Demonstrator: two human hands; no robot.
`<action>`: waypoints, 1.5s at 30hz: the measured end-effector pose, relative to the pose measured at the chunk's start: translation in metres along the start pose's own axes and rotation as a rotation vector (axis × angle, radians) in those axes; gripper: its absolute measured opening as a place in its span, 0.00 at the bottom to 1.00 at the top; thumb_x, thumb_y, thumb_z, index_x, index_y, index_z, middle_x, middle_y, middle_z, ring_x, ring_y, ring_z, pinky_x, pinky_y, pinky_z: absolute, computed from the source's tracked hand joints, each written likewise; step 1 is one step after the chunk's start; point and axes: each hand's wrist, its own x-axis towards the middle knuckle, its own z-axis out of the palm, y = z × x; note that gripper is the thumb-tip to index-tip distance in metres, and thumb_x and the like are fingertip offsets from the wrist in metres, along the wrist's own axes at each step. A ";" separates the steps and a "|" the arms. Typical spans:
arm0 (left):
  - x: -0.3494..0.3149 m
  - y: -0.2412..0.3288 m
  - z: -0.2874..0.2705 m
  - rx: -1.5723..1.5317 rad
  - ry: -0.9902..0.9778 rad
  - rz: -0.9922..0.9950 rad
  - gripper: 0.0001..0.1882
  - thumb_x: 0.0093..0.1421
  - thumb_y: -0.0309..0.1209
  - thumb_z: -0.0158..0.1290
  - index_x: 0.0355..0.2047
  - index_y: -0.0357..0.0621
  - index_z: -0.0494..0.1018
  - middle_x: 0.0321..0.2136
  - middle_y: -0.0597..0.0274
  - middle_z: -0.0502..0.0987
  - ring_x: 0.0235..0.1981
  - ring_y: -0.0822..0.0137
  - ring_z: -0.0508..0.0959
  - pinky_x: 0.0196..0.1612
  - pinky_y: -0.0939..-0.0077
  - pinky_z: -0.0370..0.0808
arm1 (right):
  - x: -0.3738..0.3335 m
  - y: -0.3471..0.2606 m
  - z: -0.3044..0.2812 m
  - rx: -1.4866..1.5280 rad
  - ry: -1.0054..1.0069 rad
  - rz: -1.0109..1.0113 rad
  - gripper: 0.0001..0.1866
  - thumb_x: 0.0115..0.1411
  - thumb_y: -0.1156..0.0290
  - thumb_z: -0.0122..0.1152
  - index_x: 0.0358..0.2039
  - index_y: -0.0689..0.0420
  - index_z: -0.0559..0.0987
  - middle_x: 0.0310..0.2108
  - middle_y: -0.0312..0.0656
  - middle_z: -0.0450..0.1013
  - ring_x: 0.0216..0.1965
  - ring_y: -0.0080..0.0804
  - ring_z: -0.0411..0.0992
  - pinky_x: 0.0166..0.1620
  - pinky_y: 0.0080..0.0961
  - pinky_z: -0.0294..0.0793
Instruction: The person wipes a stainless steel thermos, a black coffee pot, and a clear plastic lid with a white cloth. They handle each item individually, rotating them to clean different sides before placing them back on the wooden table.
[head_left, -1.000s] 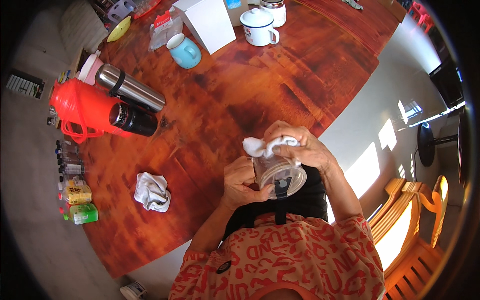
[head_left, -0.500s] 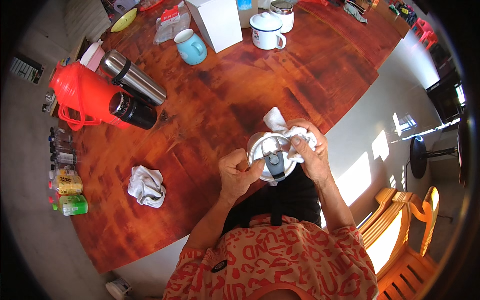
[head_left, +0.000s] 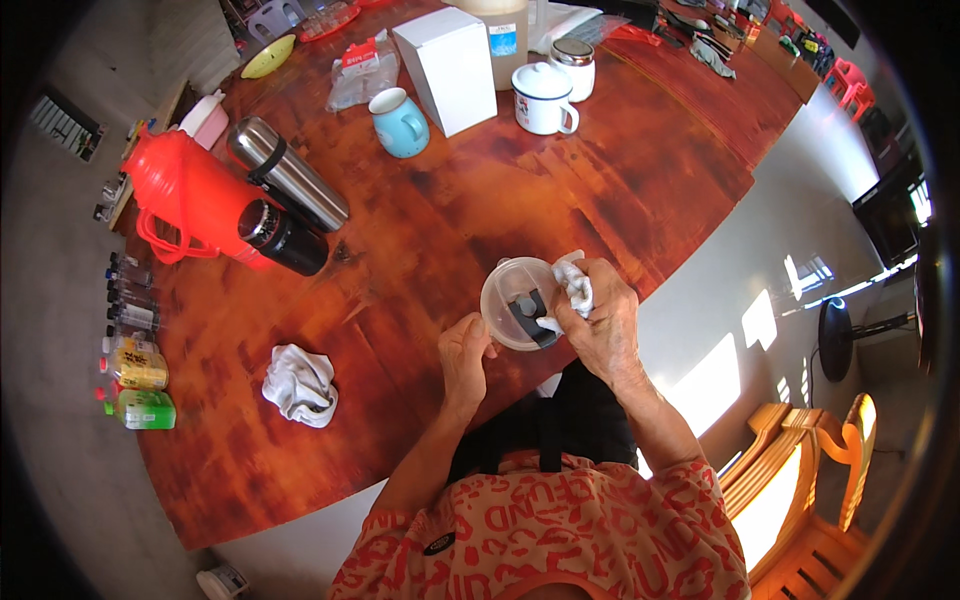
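Note:
A round tumbler with a clear lid [head_left: 504, 291] and a dark grey flip tab is held up in front of me at the table's near edge. My left hand [head_left: 464, 362] is closed at the tumbler's left side, with most of its fingers out of sight. Bunched in my right hand [head_left: 608, 322] is a small white cloth [head_left: 574, 287], pressed against the right side of the lid. The body of the tumbler is mostly hidden under the lid. Another crumpled white cloth [head_left: 301, 385] lies on the table to the left.
On the reddish-brown wooden table [head_left: 420, 240] stand a light blue mug [head_left: 399, 124], a white box [head_left: 447, 72] and a lidded white enamel mug [head_left: 542, 97]. A red thermos jug [head_left: 185, 195], a steel flask [head_left: 290, 170] and a black bottle [head_left: 285, 238] are at left. A wooden chair [head_left: 790, 480] is at right.
The tumbler has tilted and shifted slightly to the left and up. My right hand has moved the cloth over against the lid's right edge; my left thumb has come off the lid.

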 end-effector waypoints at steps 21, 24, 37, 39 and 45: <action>-0.007 0.030 -0.003 0.819 0.147 0.464 0.21 0.60 0.30 0.51 0.51 0.39 0.61 0.50 0.53 0.58 0.45 0.69 0.63 0.42 0.75 0.68 | 0.011 0.003 -0.052 0.405 0.179 0.119 0.10 0.56 0.75 0.56 0.38 0.62 0.76 0.26 0.34 0.74 0.28 0.18 0.71 0.34 0.19 0.72; -0.002 0.067 0.015 0.315 -0.002 0.437 0.21 0.61 0.29 0.49 0.53 0.37 0.60 0.47 0.55 0.64 0.41 0.70 0.67 0.40 0.77 0.68 | 0.009 -0.017 -0.048 0.393 0.153 0.035 0.09 0.56 0.77 0.56 0.38 0.62 0.76 0.27 0.34 0.74 0.29 0.17 0.71 0.34 0.18 0.72; 0.010 0.089 0.056 -0.337 -0.224 -0.052 0.20 0.67 0.36 0.43 0.54 0.35 0.62 0.44 0.55 0.73 0.43 0.68 0.76 0.44 0.73 0.77 | 0.009 -0.017 -0.034 0.773 0.087 0.107 0.11 0.59 0.76 0.59 0.43 0.62 0.73 0.34 0.36 0.74 0.32 0.20 0.73 0.36 0.19 0.75; 0.011 0.089 0.054 -0.315 -0.194 -0.059 0.22 0.67 0.36 0.43 0.57 0.36 0.60 0.46 0.54 0.72 0.46 0.68 0.75 0.48 0.73 0.75 | 0.009 -0.027 -0.040 0.832 0.201 0.078 0.13 0.60 0.77 0.57 0.45 0.62 0.72 0.37 0.39 0.74 0.34 0.25 0.75 0.40 0.24 0.78; 0.005 0.078 0.066 -0.254 -0.245 0.071 0.25 0.69 0.38 0.37 0.62 0.37 0.52 0.55 0.53 0.65 0.58 0.63 0.65 0.59 0.68 0.65 | 0.012 -0.054 -0.018 -0.004 0.154 -0.607 0.16 0.46 0.78 0.66 0.38 0.61 0.78 0.37 0.44 0.75 0.40 0.40 0.73 0.42 0.31 0.73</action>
